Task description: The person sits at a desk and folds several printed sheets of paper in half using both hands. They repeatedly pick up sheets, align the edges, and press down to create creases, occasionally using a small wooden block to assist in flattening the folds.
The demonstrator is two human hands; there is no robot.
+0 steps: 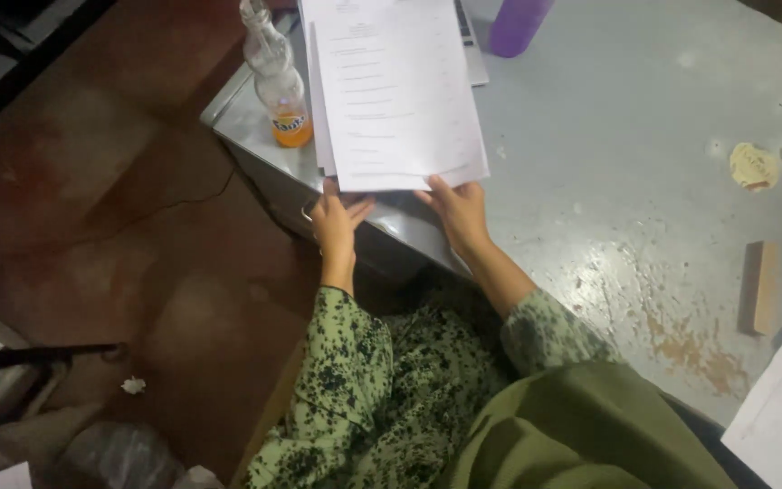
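A stack of white printed paper sheets lies on the grey painted metal tabletop near its left corner, its long axis running away from the person toward the far edge, with the short near edge facing the person. Both hands are at that near edge. The left hand has its fingers curled up under the sheets' near left corner, pinching the paper there. The right hand lies flatter, fingers stretched forward and touching the near right part of the stack, thumb at the paper's edge. Just beside the stack's left side stands a clear glass bottle with a little orange drink in its bottom, upright at the tabletop's left edge. A purple plastic cup stands at the far edge, right of the sheets. A small wooden block lies toward the right edge, well apart from the hands.
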